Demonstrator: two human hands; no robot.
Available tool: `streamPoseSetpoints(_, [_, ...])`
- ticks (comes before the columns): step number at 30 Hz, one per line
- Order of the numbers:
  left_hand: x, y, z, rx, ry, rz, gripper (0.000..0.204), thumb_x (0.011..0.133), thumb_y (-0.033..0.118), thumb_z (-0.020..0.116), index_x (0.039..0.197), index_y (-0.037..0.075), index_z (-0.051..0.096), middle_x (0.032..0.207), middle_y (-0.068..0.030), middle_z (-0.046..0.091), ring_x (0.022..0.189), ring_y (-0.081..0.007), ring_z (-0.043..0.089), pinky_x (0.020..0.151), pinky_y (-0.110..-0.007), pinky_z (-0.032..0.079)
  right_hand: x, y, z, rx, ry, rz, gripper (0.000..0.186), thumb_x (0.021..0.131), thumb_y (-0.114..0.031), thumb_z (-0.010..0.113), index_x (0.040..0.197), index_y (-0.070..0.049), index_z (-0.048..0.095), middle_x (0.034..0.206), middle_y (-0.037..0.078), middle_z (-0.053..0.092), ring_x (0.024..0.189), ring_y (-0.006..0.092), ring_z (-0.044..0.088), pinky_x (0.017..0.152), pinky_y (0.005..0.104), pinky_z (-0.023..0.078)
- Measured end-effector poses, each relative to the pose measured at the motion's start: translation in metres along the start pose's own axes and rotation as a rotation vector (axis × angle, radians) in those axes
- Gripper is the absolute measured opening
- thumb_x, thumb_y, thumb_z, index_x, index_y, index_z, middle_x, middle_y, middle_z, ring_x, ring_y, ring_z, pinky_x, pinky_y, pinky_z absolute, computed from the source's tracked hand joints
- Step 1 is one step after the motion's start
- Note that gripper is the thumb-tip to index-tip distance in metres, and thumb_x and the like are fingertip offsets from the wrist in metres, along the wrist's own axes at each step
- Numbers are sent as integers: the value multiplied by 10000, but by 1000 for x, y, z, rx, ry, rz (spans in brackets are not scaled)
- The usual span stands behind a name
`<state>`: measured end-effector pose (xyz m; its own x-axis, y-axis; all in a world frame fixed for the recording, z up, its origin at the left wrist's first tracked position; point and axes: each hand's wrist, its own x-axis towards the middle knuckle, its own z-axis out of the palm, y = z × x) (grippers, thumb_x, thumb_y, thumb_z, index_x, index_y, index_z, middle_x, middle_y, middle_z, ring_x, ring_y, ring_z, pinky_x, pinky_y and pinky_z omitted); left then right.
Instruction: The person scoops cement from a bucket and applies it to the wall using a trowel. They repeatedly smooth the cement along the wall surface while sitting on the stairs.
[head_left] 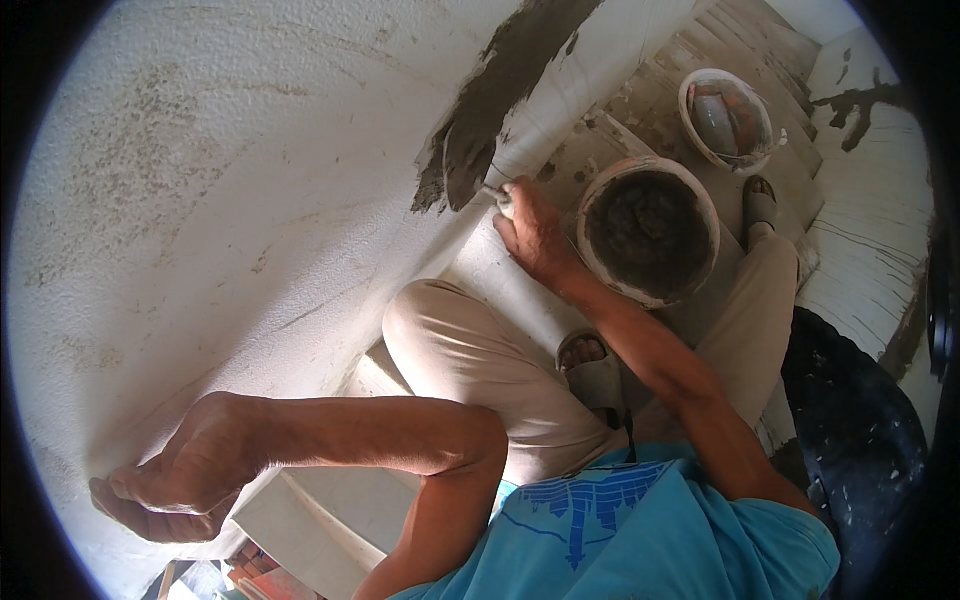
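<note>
My right hand [535, 235] is closed round the handle of a trowel [470, 165]. The trowel's blade lies against the white wall, at the lower end of a dark grey band of wet mortar [515, 70]. Just right of that hand stands a round bucket [590, 260] with dark grey mortar [650, 228] in it. At the far left, my left hand [180, 475] is beside the wall, its fingers loosely bent and nothing visible in it. Whether it touches the wall I cannot tell.
A second white bucket [690, 125], holding water and a reddish object, stands farther up on the stairs [745, 45]. Dark mortar streaks [865, 105] mark the right wall. A dark, paint-spotted cloth [850, 430] is at my right. Stair edges [320, 515] and reddish pieces [265, 570] show at lower left.
</note>
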<state>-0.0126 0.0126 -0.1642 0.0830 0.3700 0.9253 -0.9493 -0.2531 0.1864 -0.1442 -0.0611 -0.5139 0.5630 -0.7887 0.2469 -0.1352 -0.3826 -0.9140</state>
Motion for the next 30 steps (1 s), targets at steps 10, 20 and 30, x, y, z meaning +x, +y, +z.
streamPoseSetpoints(10, [-3, -6, -5, 132, -28, 104, 213, 770, 124, 591, 913, -26, 643, 1023, -130, 619, 1014, -216, 623, 882, -402, 550, -34, 7, -2, -42, 24, -81, 351, 796, -53, 636, 1113, 4, 495, 1021, 219, 535, 951, 416, 569, 793, 480, 489])
streamPoseSetpoints(20, [3, -14, -5, 125, -15, 105, 218, 744, 109, 606, 914, -16, 657, 1044, -120, 630, 1060, -221, 611, 923, -423, 527, -21, 3, 12, -62, -31, -43, 320, 788, -38, 624, 1086, 1, 512, 999, 208, 541, 951, 416, 561, 759, 486, 487])
streamPoseSetpoints(30, [-1, -9, -4, 168, -15, 126, 219, 842, 112, 605, 995, -37, 652, 1087, -130, 633, 1068, -215, 624, 916, -389, 562, -24, 21, -15, 44, 201, 85, 312, 803, -1, 596, 1098, 33, 501, 918, 224, 588, 815, 412, 595, 716, 423, 493])
